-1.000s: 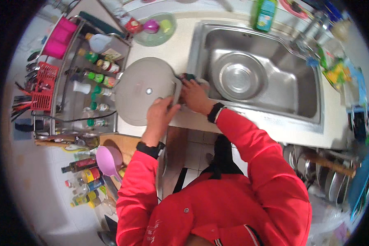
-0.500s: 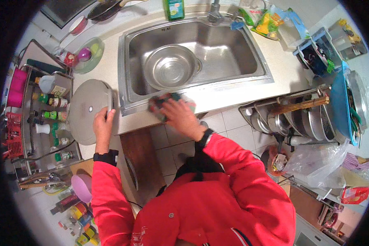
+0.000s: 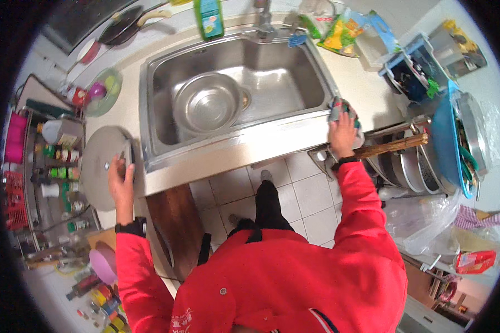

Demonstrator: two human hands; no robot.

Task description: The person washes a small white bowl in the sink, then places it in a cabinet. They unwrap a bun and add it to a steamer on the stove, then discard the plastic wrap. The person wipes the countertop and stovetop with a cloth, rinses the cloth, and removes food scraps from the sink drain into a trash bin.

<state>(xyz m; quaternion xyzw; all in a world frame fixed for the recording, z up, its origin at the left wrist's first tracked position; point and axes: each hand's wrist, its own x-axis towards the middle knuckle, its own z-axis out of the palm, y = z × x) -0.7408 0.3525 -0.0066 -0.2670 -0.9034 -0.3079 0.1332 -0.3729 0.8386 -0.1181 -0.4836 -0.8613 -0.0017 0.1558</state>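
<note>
Green-and-red cloth [image 3: 340,104] under right grip [image 3: 344,133], beside sink [image 3: 283,91].

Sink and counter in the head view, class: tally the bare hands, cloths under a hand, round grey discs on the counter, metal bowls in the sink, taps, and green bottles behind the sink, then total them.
Left hand, right hand: 2
Cloth: 1
Round grey disc: 1
Metal bowl: 1
Tap: 1
Green bottle: 1
Total: 7
</note>
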